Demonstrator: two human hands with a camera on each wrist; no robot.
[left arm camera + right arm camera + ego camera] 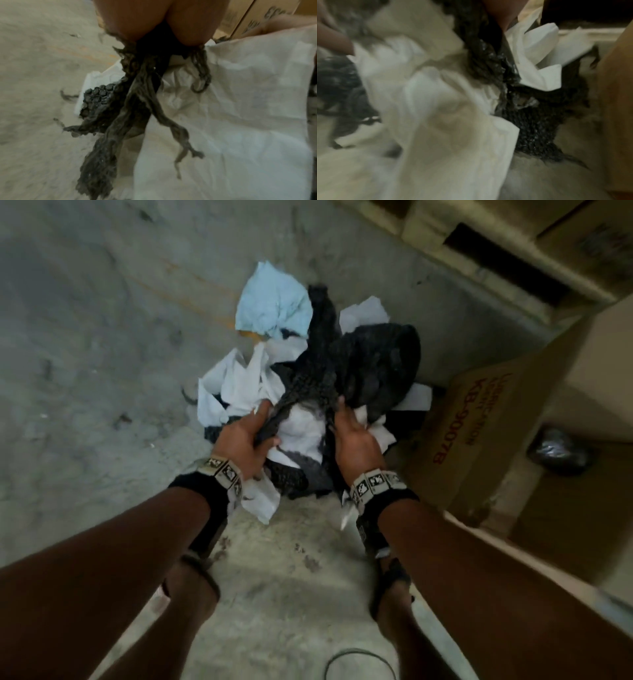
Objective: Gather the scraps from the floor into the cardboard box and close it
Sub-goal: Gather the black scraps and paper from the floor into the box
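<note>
A stained grey concrete floor (85,344) is seen. On it a heap of white, pale blue and black bubble-wrap scraps (308,378) is piled, just beside an open cardboard box (479,440); a thin wire loop (359,660) lies nearer.

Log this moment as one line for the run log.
step: gathering | left hand: grips black bubble wrap | right hand: on scrap pile, grip unclear | cardboard box: open, right of pile
</note>
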